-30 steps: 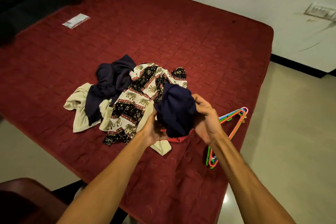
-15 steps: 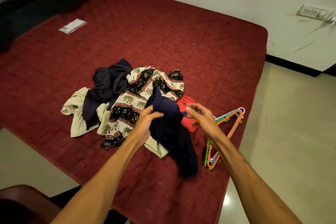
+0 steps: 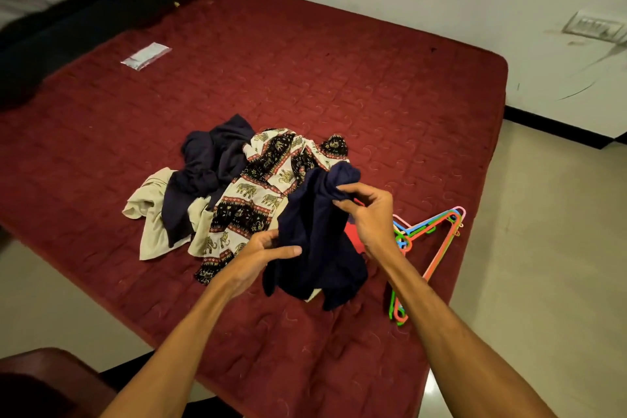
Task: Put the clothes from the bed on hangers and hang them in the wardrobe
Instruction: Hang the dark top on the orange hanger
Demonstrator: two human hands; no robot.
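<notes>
A navy garment [image 3: 319, 241] hangs bunched between my hands just above the dark red bed [image 3: 339, 71]. My right hand [image 3: 368, 210] pinches its upper edge near the top, and my left hand [image 3: 261, 251] grips its lower left side. Behind it lies a pile: an elephant-print cloth [image 3: 261, 193], another navy garment [image 3: 210, 166] and a beige garment [image 3: 152, 214]. A red garment [image 3: 353, 236] shows partly under my right wrist. Several coloured plastic hangers [image 3: 431, 241] lie stacked on the bed to the right of my right arm.
A small clear plastic packet [image 3: 146, 55] lies at the far left of the bed. The bed's right edge meets a beige tiled floor [image 3: 543, 248]. A white wall with a switch plate [image 3: 593, 29] stands beyond. A dark wooden piece of furniture [image 3: 44, 380] sits at lower left.
The navy garment was balled up between both hands, then dropped open. My right hand has now taken its upper edge and my left hand has moved down to its lower side.
</notes>
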